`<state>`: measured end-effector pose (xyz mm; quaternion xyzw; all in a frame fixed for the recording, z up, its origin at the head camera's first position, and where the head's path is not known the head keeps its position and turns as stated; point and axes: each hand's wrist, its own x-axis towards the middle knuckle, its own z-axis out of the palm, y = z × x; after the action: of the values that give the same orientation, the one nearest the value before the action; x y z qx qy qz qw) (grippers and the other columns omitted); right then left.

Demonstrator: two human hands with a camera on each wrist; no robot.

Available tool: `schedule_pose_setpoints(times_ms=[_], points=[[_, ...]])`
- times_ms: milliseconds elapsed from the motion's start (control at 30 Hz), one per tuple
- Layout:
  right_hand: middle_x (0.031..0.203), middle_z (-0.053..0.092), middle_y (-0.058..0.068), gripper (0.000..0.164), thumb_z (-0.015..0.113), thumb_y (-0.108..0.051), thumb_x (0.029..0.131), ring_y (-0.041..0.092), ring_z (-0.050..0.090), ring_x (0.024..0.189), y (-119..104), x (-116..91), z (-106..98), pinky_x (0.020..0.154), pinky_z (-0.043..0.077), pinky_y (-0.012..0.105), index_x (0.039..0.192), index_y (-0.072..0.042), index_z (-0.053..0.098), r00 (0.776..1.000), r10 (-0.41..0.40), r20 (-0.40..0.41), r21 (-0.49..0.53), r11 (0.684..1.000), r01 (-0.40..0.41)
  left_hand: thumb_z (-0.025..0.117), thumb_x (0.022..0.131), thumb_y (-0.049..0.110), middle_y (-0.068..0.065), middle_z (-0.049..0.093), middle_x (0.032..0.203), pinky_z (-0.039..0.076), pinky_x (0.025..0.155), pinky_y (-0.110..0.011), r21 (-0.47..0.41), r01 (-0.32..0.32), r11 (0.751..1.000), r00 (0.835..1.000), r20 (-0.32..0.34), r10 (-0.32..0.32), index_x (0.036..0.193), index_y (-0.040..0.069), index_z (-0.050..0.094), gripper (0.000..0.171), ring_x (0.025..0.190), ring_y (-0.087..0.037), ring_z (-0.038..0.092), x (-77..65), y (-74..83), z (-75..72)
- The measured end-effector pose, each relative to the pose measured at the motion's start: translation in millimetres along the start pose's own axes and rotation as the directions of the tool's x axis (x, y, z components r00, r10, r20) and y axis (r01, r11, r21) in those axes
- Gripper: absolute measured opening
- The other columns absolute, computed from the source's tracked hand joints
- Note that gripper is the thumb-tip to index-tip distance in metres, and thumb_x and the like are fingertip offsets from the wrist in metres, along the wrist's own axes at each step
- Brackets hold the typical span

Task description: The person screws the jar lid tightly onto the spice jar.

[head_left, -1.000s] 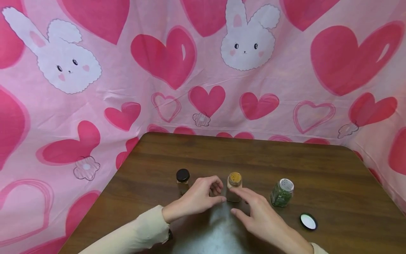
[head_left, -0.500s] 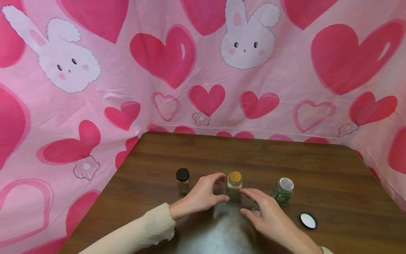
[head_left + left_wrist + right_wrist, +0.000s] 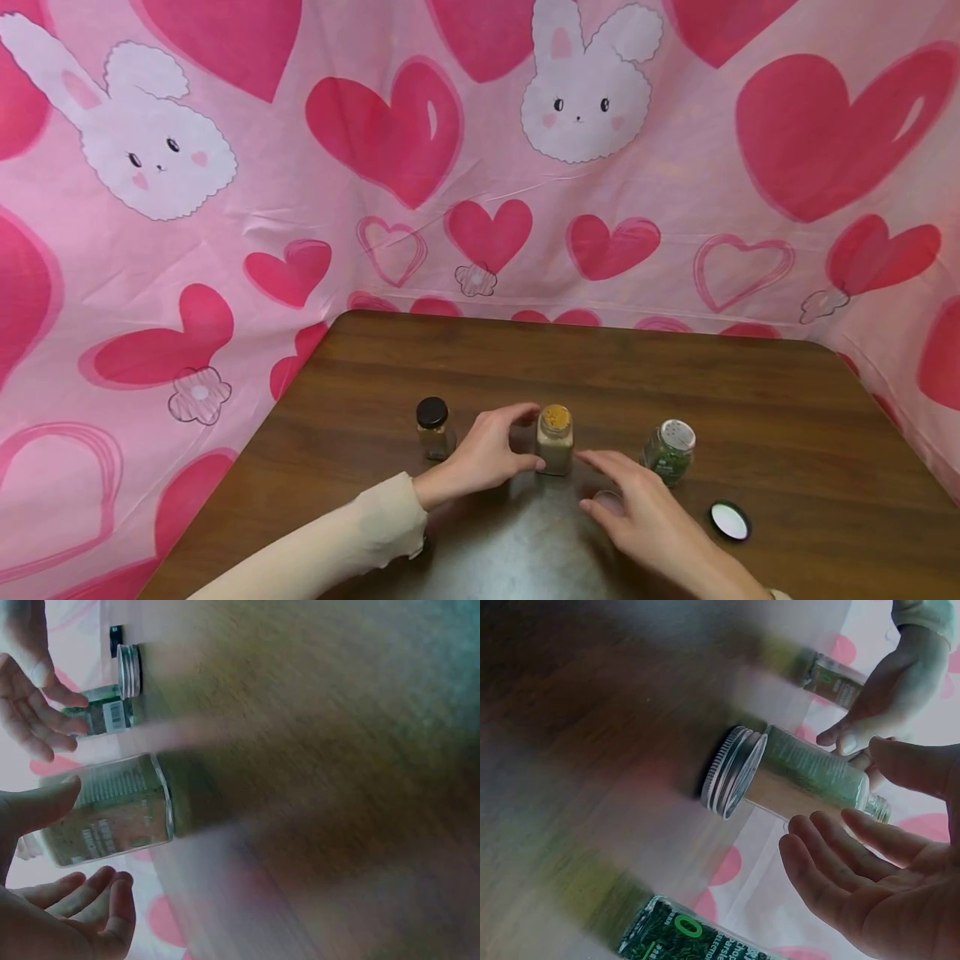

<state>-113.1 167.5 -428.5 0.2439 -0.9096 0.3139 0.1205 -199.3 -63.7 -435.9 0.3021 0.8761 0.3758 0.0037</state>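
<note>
A square glass spice jar (image 3: 555, 450) with a mustard-yellow perforated top stands upright at the table's middle. My left hand (image 3: 491, 450) curves beside it, thumb tip overlapping its lower front corner and fingers near its neck; the left wrist view shows a gap between jar and fingers. To the right, my right hand (image 3: 645, 504) is apart from the jar, fingers relaxed and nothing held. A ridged silver lid (image 3: 735, 772) lies flat on the table close to the jar, partly showing between the right thumb and fingers in the head view.
A black-capped spice jar (image 3: 432, 429) stands left. A jar of chopped parsley (image 3: 667, 454) with a perforated silvery top stands right, and a black lid (image 3: 729, 521) lies white side up before it. Pink heart-patterned cloth (image 3: 480, 150) hangs behind the table (image 3: 570, 358).
My right hand has drawn away from the jar to the right, bringing the lid beneath it into view. The left hand has shifted right, closer to the jar. The jar has stayed in place.
</note>
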Motion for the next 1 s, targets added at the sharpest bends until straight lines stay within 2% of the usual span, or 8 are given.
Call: schedule_pose_setpoints(times_ms=[167,400,600,767,1000], points=[[0.116,0.061,-0.005,0.05,0.08,-0.013,0.075,0.011,0.058,0.106,2.1,-1.2,-0.7,0.082,0.05,0.038,0.121,-0.012,0.061,1.0,0.01,0.022,-0.015,1.0,-0.01,0.085,0.071,0.025,0.008,0.06,0.117,0.047,0.086,-0.03,0.005,0.012,1.0,1.0,0.015,-0.012,0.128,0.014,0.056,0.065,0.104,-0.009,0.057,3.4,-2.7,4.2],[0.117,0.062,-0.002,0.051,0.08,-0.013,0.075,0.012,0.057,0.106,5.6,-4.3,-1.5,0.083,0.049,0.038,0.122,-0.014,0.061,0.997,0.065,0.044,-0.033,0.997,-0.063,0.086,0.07,0.021,0.007,0.063,0.112,0.049,0.081,-0.027,-0.019,0.02,1.0,0.999,0.045,-0.019,0.125,0.012,0.059,0.062,0.097,-0.011,0.062,7.7,-5.5,4.8],[0.117,0.062,-0.002,0.05,0.08,-0.013,0.075,0.013,0.057,0.107,7.4,-5.8,-4.6,0.084,0.049,0.039,0.122,-0.013,0.061,0.994,0.085,0.064,-0.051,0.995,-0.082,0.087,0.068,0.023,0.006,0.065,0.111,0.048,0.08,-0.025,0.024,0.017,1.0,0.998,0.06,-0.019,0.123,0.012,0.06,0.062,0.097,-0.011,0.062,11.3,-4.5,3.8],[0.116,0.062,-0.003,0.049,0.081,-0.013,0.074,0.012,0.057,0.106,8.7,-6.7,-4.5,0.085,0.048,0.038,0.12,-0.013,0.062,0.996,0.072,0.044,-0.069,0.995,-0.069,0.087,0.068,0.024,0.005,0.064,0.113,0.048,0.08,-0.025,0.022,0.031,0.999,0.997,0.072,-0.032,0.125,0.011,0.059,0.064,0.098,-0.013,0.062,10.9,-3.7,3.3],[0.116,0.061,-0.005,0.051,0.082,-0.013,0.072,0.012,0.057,0.107,11.3,-8.4,-4.5,0.085,0.048,0.039,0.12,-0.013,0.063,0.997,0.074,0.033,-0.091,0.993,-0.071,0.087,0.068,0.027,0.006,0.064,0.113,0.048,0.081,-0.025,0.036,0.023,0.999,0.996,0.082,-0.026,0.125,0.011,0.06,0.065,0.098,-0.009,0.06,12.4,-6.2,4.0]])
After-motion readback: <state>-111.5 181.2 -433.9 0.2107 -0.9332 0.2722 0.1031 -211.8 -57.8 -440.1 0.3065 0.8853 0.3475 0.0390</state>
